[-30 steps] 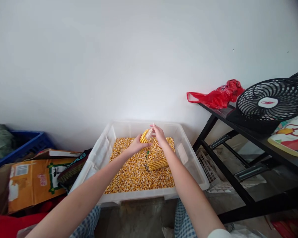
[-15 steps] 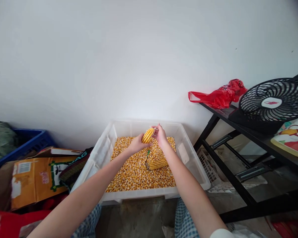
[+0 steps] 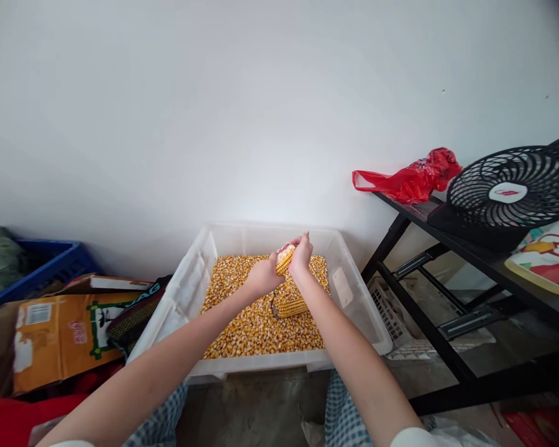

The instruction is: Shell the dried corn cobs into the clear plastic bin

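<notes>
Both hands meet over a clear plastic tub (image 3: pixel 354 292) filled with loose yellow corn kernels (image 3: pixel 256 323). My left hand (image 3: pixel 261 277) is wrapped round the lower part of a corn cob (image 3: pixel 284 259), and my right hand (image 3: pixel 300 253) is closed over its upper end. A second cob (image 3: pixel 292 307) with its kernels on lies on the kernel bed just below my hands, with a thin dark tool beside its left end.
A black metal table (image 3: pixel 451 248) stands at the right with a red plastic bag (image 3: pixel 407 179), a black fan (image 3: pixel 510 195) and a colourful tray (image 3: pixel 547 261). A white basket (image 3: pixel 391 313) sits under it. A cardboard box (image 3: pixel 58 335) and a blue crate (image 3: pixel 41 276) lie left.
My two hands have closed in together on the cob, hiding most of it, and it has tipped more upright. The cob lying in the tub has not moved.
</notes>
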`<action>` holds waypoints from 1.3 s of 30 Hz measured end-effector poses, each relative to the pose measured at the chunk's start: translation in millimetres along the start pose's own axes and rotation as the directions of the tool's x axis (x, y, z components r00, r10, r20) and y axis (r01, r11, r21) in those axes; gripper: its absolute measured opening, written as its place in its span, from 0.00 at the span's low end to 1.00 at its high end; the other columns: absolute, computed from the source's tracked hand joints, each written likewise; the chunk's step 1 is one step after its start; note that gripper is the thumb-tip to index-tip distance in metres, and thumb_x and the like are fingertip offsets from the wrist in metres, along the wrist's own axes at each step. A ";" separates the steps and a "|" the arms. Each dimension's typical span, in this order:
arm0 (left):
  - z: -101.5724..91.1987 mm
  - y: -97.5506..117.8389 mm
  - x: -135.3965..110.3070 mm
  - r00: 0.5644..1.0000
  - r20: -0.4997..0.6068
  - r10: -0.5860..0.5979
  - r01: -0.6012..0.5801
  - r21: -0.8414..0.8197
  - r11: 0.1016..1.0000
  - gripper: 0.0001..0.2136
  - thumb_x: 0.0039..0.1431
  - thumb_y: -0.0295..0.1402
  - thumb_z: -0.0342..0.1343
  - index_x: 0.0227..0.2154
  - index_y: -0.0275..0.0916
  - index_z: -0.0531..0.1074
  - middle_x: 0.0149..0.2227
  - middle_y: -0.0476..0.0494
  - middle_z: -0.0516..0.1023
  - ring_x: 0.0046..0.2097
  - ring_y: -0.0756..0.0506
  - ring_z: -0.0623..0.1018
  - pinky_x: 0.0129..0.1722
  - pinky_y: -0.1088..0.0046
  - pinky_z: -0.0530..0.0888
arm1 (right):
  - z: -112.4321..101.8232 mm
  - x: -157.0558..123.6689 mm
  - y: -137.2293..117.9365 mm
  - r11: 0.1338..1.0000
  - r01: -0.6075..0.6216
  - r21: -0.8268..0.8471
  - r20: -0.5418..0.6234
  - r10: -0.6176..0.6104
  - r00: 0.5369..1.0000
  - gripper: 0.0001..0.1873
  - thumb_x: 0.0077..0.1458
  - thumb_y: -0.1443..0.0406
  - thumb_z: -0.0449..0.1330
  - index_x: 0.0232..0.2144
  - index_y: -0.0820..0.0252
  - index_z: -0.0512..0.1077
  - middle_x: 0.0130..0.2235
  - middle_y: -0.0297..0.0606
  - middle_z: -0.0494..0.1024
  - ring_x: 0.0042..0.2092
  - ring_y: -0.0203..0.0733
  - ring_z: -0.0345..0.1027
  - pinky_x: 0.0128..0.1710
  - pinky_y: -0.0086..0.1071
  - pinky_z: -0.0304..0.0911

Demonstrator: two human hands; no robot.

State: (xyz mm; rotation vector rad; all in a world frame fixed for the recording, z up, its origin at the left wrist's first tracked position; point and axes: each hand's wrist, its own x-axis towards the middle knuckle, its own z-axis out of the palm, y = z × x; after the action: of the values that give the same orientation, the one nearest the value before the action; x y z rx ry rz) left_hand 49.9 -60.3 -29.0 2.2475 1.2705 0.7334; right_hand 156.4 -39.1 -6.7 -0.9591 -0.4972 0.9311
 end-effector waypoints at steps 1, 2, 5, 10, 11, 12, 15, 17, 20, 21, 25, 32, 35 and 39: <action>0.0 0.7 -0.2 1.000 0.000 0.003 -0.003 -0.080 0.997 0.24 0.40 0.31 0.58 0.45 0.39 0.66 0.35 0.40 0.77 0.39 0.39 0.75 0.37 0.70 0.66 | 0.7 -0.1 -0.3 0.999 0.030 -0.025 0.016 -0.029 0.999 0.26 0.54 0.45 0.37 0.16 0.55 0.52 0.12 0.31 0.62 0.15 0.37 0.62 0.19 0.33 0.63; -0.1 0.7 -0.3 1.000 0.000 0.004 -0.004 -0.149 0.989 0.24 0.39 0.29 0.58 0.44 0.39 0.67 0.34 0.41 0.77 0.38 0.39 0.75 0.36 0.70 0.67 | 1.3 -0.2 -0.3 0.997 0.055 -0.051 0.032 -0.053 0.998 0.27 0.54 0.44 0.36 0.17 0.55 0.52 0.12 0.31 0.62 0.15 0.37 0.62 0.18 0.33 0.63; 0.4 -1.2 0.0 1.000 0.000 0.019 -0.018 -0.254 0.967 0.22 0.38 0.27 0.56 0.42 0.38 0.68 0.33 0.43 0.76 0.35 0.42 0.75 0.34 0.71 0.67 | 2.1 -1.2 0.2 0.989 0.099 -0.110 0.053 -0.094 0.994 0.28 0.53 0.42 0.35 0.17 0.55 0.52 0.12 0.31 0.61 0.15 0.36 0.62 0.17 0.31 0.61; 6.3 -0.5 -0.3 0.998 0.060 -0.001 0.022 -0.347 0.938 0.17 0.38 0.28 0.55 0.36 0.37 0.68 0.27 0.47 0.73 0.26 0.47 0.72 0.25 0.73 0.67 | -1.4 -4.1 -4.1 0.975 0.170 -0.146 0.150 -0.148 0.978 0.29 0.54 0.42 0.37 0.16 0.56 0.53 0.12 0.30 0.60 0.16 0.35 0.61 0.17 0.29 0.59; 7.4 0.7 -0.8 0.995 0.098 -0.019 0.055 -0.387 0.921 0.15 0.39 0.28 0.54 0.35 0.37 0.67 0.26 0.48 0.72 0.24 0.48 0.71 0.23 0.74 0.67 | -2.8 -3.6 -5.1 0.973 0.177 -0.149 0.174 -0.150 0.973 0.29 0.54 0.42 0.37 0.15 0.56 0.53 0.12 0.30 0.60 0.16 0.35 0.61 0.18 0.29 0.58; 8.1 2.0 -1.3 0.989 0.144 -0.032 0.092 -0.433 0.897 0.14 0.39 0.28 0.54 0.34 0.37 0.67 0.24 0.49 0.70 0.22 0.50 0.69 0.21 0.74 0.66 | -4.4 -2.3 -5.9 0.971 0.178 -0.158 0.196 -0.146 0.970 0.30 0.53 0.42 0.37 0.15 0.56 0.54 0.12 0.30 0.60 0.16 0.35 0.61 0.18 0.29 0.58; 7.1 4.8 -1.9 0.960 0.276 -0.039 0.197 -0.571 0.797 0.11 0.40 0.28 0.54 0.31 0.37 0.65 0.21 0.53 0.65 0.19 0.53 0.65 0.17 0.76 0.65 | -10.3 7.4 -5.1 0.966 0.149 -0.213 0.270 -0.088 0.959 0.32 0.53 0.41 0.35 0.15 0.57 0.57 0.13 0.33 0.64 0.17 0.36 0.63 0.19 0.29 0.58; 3.9 4.5 -0.9 0.947 0.319 -0.036 0.241 -0.635 0.734 0.11 0.40 0.29 0.56 0.30 0.37 0.64 0.20 0.54 0.64 0.19 0.53 0.64 0.17 0.77 0.65 | -14.8 16.9 -2.7 0.959 0.136 -0.250 0.288 -0.061 0.956 0.34 0.53 0.41 0.34 0.17 0.58 0.62 0.16 0.35 0.68 0.21 0.37 0.66 0.22 0.29 0.60; -3.7 0.2 2.2 0.948 0.318 -0.026 0.254 -0.702 0.665 0.10 0.40 0.31 0.57 0.28 0.36 0.65 0.21 0.53 0.65 0.20 0.53 0.65 0.17 0.78 0.64 | -21.0 28.5 0.2 0.914 0.226 -0.336 0.225 -0.155 0.962 0.33 0.54 0.44 0.37 0.24 0.61 0.69 0.27 0.38 0.75 0.32 0.38 0.71 0.34 0.30 0.63; -6.7 -2.0 3.2 0.951 0.309 -0.027 0.253 -0.724 0.642 0.10 0.41 0.31 0.57 0.28 0.36 0.65 0.21 0.52 0.66 0.20 0.53 0.65 0.17 0.78 0.64 | -22.4 30.3 0.3 0.880 0.291 -0.374 0.229 -0.216 0.949 0.31 0.54 0.45 0.40 0.26 0.61 0.71 0.31 0.39 0.77 0.37 0.39 0.70 0.39 0.31 0.63; -18.4 -11.1 6.0 0.958 0.287 0.012 0.228 -0.785 0.576 0.07 0.43 0.31 0.56 0.25 0.36 0.65 0.22 0.52 0.65 0.20 0.54 0.65 0.17 0.79 0.62 | -22.4 26.4 -3.5 0.779 0.478 -0.405 0.442 -0.291 0.848 0.21 0.51 0.49 0.52 0.38 0.57 0.72 0.40 0.38 0.76 0.45 0.40 0.67 0.47 0.33 0.59; -31.3 -15.8 4.8 0.892 0.442 0.092 0.326 -0.772 0.546 0.05 0.45 0.31 0.52 0.25 0.34 0.68 0.20 0.50 0.66 0.17 0.56 0.61 0.14 0.79 0.56 | -17.0 14.1 -5.0 0.799 0.439 -0.411 0.614 -0.113 0.781 0.21 0.50 0.51 0.55 0.39 0.57 0.73 0.32 0.34 0.75 0.31 0.35 0.67 0.32 0.27 0.63; -29.8 -13.3 3.1 0.884 0.455 0.108 0.322 -0.758 0.567 0.04 0.43 0.30 0.53 0.23 0.34 0.68 0.20 0.49 0.66 0.18 0.55 0.62 0.13 0.79 0.54 | -17.6 16.6 -1.4 0.738 0.489 -0.466 0.519 -0.220 0.826 0.21 0.52 0.50 0.51 0.29 0.59 0.73 0.26 0.33 0.73 0.27 0.34 0.65 0.29 0.26 0.61; -23.7 -13.5 3.2 0.908 0.406 0.102 0.270 -0.752 0.601 0.04 0.42 0.28 0.54 0.24 0.34 0.68 0.19 0.50 0.66 0.18 0.55 0.62 0.13 0.79 0.56 | -17.0 18.9 1.2 0.826 0.365 -0.431 0.449 -0.154 0.880 0.22 0.53 0.49 0.49 0.27 0.59 0.72 0.24 0.33 0.71 0.26 0.33 0.64 0.26 0.26 0.61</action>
State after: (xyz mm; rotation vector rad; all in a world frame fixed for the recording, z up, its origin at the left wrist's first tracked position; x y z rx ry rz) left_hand 27.5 -48.2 -18.8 1.4479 0.6198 0.5747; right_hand 178.2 -30.9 -17.0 -1.1337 -1.2448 0.7477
